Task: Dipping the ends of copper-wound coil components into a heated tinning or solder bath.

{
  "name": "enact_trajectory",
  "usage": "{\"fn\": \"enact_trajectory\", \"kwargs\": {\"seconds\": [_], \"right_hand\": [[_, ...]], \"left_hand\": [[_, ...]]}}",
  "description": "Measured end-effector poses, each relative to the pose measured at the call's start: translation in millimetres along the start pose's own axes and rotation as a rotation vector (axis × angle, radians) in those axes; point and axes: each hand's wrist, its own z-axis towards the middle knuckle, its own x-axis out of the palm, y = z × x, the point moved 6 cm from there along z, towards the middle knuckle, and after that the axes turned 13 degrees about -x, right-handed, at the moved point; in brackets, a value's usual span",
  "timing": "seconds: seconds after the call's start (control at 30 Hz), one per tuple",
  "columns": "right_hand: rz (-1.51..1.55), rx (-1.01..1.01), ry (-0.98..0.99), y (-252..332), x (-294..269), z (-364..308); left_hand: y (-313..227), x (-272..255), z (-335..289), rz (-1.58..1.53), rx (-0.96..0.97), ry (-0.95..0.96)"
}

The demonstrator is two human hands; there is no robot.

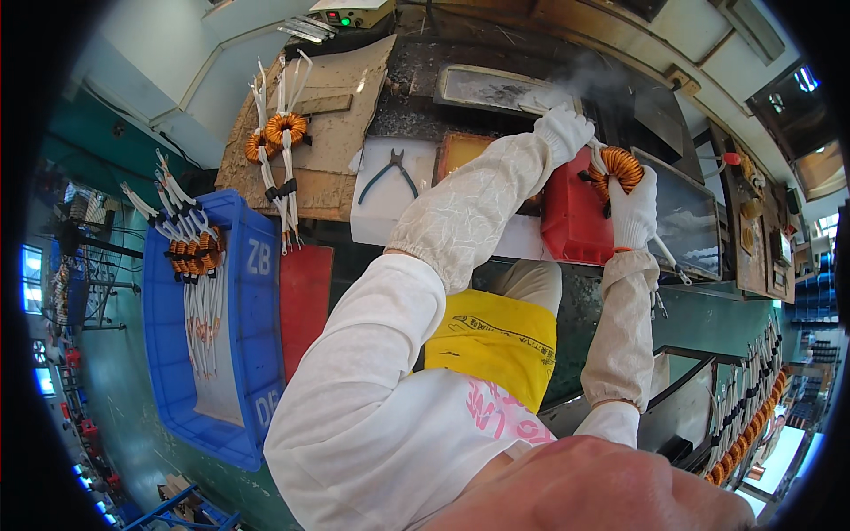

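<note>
A white glove covers my left hand, whose fingers are closed around white-sleeved leads at the rim of a narrow metal-framed bath. Those leads run toward a ring-shaped coil wound with copper wire. My right hand, also gloved, grips this coil from its near right side. More white leads with metal ends hang down past my right wrist. The coil is above the right edge of a red plastic container. Smoke rises beside my left hand; the lead tips there are hard to make out.
Two similar coils lie on the cardboard-covered bench at left, near cutting pliers on a white sheet. A blue crate at lower left holds several coils. More coils line a rack at lower right. A metal-framed tray sits right.
</note>
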Motion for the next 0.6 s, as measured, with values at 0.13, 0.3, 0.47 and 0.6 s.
{"fn": "enact_trajectory", "kwargs": {"seconds": [0.13, 0.3, 0.47, 0.6], "right_hand": [[-0.033, 0.046, 0.017, 6, -13, -6], [-0.031, 0.074, 0.025, 3, -20, -12], [-0.026, 0.059, -0.012, -3, -23, -18], [-0.051, 0.097, 0.007, -6, -28, -21]], "left_hand": [[-8, 0, -1, 0.001, 0.025, -0.004], [-18, 0, 0, 0.008, 0.054, -0.018], [-27, -3, 2, 0.014, 0.07, -0.044], [-34, -2, 5, 0.015, 0.087, 0.0]]}}
